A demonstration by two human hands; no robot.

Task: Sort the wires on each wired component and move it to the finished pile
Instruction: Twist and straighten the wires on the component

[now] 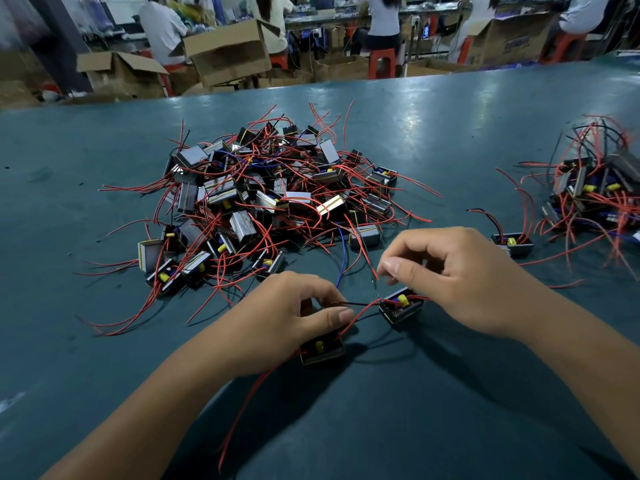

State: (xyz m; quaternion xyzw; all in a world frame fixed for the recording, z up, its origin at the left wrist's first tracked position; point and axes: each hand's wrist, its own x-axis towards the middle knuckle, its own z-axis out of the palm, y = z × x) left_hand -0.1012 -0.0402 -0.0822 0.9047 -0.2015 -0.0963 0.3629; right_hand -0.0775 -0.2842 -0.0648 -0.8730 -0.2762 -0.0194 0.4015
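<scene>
On the green table [104, 341], near the big pile [270, 199], the left hand [294, 317] pinches a black wire [360, 303] while the right hand [460, 275] pinches a red wire [370, 263] above the wired component [401, 306].

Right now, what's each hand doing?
Left hand: pinching a black wire, fingers curled, over a component.
Right hand: pinching a thin wire end above the other component.

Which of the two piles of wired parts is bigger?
The central heap of grey blocks with red wires is bigger; the red-wired pile at the right table edge holds far fewer.
</scene>
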